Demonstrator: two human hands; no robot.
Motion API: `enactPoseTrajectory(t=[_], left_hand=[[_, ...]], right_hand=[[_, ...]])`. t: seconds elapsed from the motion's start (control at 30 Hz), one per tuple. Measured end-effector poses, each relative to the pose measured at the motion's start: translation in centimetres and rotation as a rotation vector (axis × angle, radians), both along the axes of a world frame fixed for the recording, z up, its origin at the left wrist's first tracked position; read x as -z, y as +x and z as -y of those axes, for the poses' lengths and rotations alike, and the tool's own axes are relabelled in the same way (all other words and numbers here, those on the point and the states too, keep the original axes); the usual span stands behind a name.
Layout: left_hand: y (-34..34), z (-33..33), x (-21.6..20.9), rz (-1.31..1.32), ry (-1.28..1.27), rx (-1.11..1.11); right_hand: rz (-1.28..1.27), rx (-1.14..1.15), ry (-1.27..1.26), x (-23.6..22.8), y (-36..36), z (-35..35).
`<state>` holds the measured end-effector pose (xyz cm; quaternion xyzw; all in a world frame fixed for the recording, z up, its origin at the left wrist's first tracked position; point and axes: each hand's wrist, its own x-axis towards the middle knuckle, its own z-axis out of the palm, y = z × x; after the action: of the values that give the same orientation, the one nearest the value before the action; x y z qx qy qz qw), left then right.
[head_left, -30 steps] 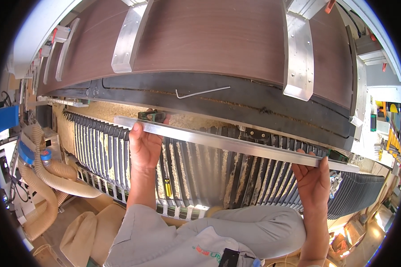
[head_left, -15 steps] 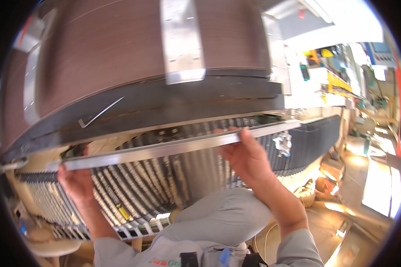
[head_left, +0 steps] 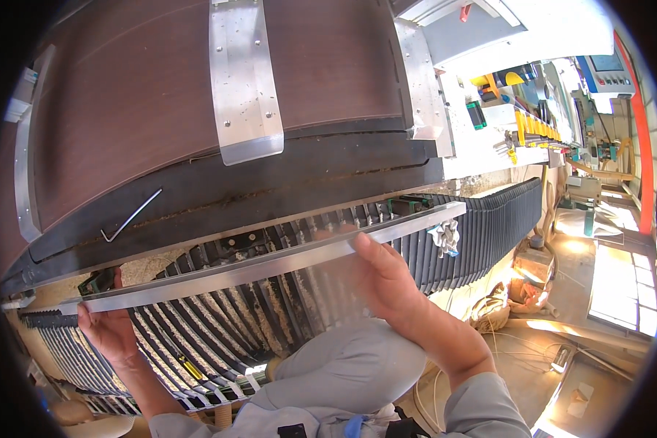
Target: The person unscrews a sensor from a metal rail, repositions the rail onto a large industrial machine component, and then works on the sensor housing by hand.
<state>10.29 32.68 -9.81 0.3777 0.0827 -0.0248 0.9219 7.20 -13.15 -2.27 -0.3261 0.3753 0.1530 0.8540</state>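
A long, straight silver metal bar (head_left: pixel 241 271) spans the view in front of me, held level in both hands. Close to its left end, my left hand (head_left: pixel 109 330) grips it with the thumb on the near side and fingers behind. My right hand (head_left: pixel 387 281) is closed around it toward the right end, the fingers partly hidden behind the bar. Beneath the bar runs a black ribbed bellows cover (head_left: pixel 500 223), with sawdust between its folds. An L-shaped hex key (head_left: pixel 133 215) lies on the dark metal ledge (head_left: pixel 343 164) beyond.
A brown panel (head_left: pixel 139 95) with metal straps (head_left: pixel 241 80) rises behind the ledge. On the bellows are a crumpled rag (head_left: pixel 445 238) and a small yellow-and-black tool (head_left: pixel 190 367). Yellow-handled tools (head_left: pixel 536 130) sit at the right; cables (head_left: pixel 500 343) trail on the floor.
The whole view has shifted, so the ledge, straps and hex key appear farther left. Both hands keep hold of the bar, which now appears a little lower and farther left.
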Motion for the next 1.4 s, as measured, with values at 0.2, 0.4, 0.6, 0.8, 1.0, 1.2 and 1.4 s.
enactPoseTrajectory(t=[0.2, 0.4, 0.6, 0.8, 1.0, 1.2, 1.4], left_hand=[[-0.1, -0.9, 0.5, 0.002, -0.013, 0.026], [-0.1, -0.7, -0.1, -0.043, -0.016, 0.002], [0.4, 2.0, -1.6, -0.188, 0.041, -0.186], [0.5, 2.2, -1.8, -0.174, 0.059, -0.183], [0.2, -0.6, 0.0, -0.025, -0.053, 0.030], [0.2, -0.7, -0.1, -0.052, -0.032, 0.021], [0.6, 0.4, -0.6, -0.076, -0.043, 0.009]], right_hand=[[-0.013, -0.007, -0.002, -0.7, 0.4, -0.1], [-0.023, 0.000, -0.024, -0.5, 0.4, -0.3], [-0.018, -0.026, -0.071, -0.6, 0.2, -0.3], [0.004, -0.175, -0.131, -0.8, 0.2, 0.0], [-0.008, -0.048, -0.038, -0.6, 0.5, -0.1], [0.045, -0.057, 0.002, 0.0, 0.3, 0.1], [0.112, -0.096, 0.009, 0.9, -0.4, 0.8]])
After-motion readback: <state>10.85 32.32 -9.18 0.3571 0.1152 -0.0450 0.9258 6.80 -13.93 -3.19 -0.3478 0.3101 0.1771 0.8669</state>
